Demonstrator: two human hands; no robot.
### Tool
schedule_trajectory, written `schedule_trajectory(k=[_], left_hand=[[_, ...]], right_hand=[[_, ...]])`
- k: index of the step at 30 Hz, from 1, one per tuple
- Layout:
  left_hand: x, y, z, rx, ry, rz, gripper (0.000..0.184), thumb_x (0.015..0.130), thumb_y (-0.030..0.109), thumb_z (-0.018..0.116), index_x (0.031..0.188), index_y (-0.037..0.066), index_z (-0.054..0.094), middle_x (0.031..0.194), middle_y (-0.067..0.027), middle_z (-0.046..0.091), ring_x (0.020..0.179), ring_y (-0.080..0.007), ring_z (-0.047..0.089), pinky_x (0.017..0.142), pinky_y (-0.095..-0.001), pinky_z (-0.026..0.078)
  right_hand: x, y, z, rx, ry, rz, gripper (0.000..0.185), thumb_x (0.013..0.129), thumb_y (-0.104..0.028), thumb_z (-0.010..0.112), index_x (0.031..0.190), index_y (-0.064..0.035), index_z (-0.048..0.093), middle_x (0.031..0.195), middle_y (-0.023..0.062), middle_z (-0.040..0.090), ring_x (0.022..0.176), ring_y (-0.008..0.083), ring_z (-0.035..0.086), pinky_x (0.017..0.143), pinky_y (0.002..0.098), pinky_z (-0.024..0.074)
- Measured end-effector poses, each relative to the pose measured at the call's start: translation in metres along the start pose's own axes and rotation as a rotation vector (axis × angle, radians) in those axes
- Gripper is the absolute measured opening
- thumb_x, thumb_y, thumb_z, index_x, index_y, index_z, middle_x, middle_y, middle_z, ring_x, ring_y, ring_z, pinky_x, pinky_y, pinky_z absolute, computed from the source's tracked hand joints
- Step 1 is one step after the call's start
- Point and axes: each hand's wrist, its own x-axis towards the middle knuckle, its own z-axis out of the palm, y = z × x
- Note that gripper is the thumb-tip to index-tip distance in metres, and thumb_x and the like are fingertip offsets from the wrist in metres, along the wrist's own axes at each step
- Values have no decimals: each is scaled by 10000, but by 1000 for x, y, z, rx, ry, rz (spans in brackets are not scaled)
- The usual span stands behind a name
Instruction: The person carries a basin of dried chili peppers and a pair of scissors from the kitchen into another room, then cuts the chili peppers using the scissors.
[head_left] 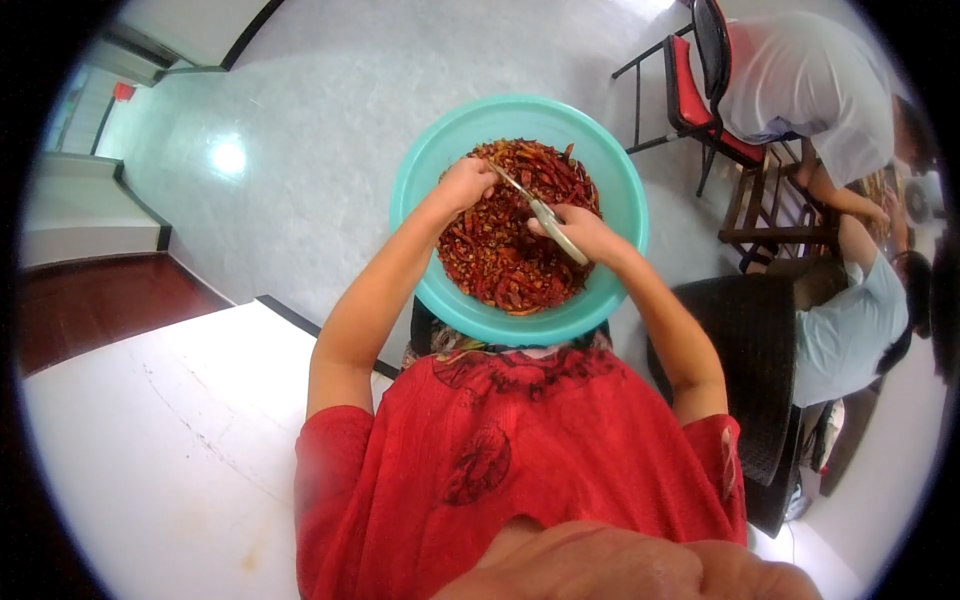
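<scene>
A wide turquoise basin (628, 190) rests at my lap, holding a heap of dried red chillies (515, 265), some whole and some in cut pieces with pale seeds among them. My right hand (580, 232) is wrapped round the handles of a pair of scissors (545, 214) above the heap. The blades point up and left toward my left hand (468, 183). That left hand is closed over the upper left of the heap, its fingertips pinched close to the blade tips. What it pinches is too small to make out.
On the right, a person in white sits on a red and black chair (688, 90), another person in light blue sits on a dark chair (735, 370). A wooden stand (775, 235) is between them. A white surface (190, 440) lies at my left, grey floor (310, 130) ahead.
</scene>
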Motion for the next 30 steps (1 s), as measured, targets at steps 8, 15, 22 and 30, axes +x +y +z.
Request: schedule_trajectory(k=[8,15,22,30], left_hand=[[-5,7,0,-31,-44,-21,174,876,144,532,923,27,652,652,0,541,546,-94,437,483,-268,335],[-3,5,-2,-32,-49,-23,164,872,161,548,868,30,647,637,-2,543,544,-104,441,489,-279,339],[11,-14,-1,300,12,98,268,847,240,620,703,20,668,600,-82,631,574,-205,604,579,-364,471],[6,-16,3,477,173,161,236,832,158,580,972,-10,668,874,-187,674,813,-314,639,754,-423,489]], right_hand=[[5,3,2,-21,0,4,773,779,-703,602,995,36,664,835,176,664,796,287,647,750,376,490],[5,0,2,12,8,-39,664,782,-637,667,781,27,668,668,147,623,654,248,616,642,375,474],[4,-1,1,-82,-14,54,646,792,-597,683,692,40,642,606,131,595,552,245,578,575,378,452],[5,2,-2,-115,56,38,681,783,-625,673,687,49,646,618,155,595,577,250,583,595,393,453]])
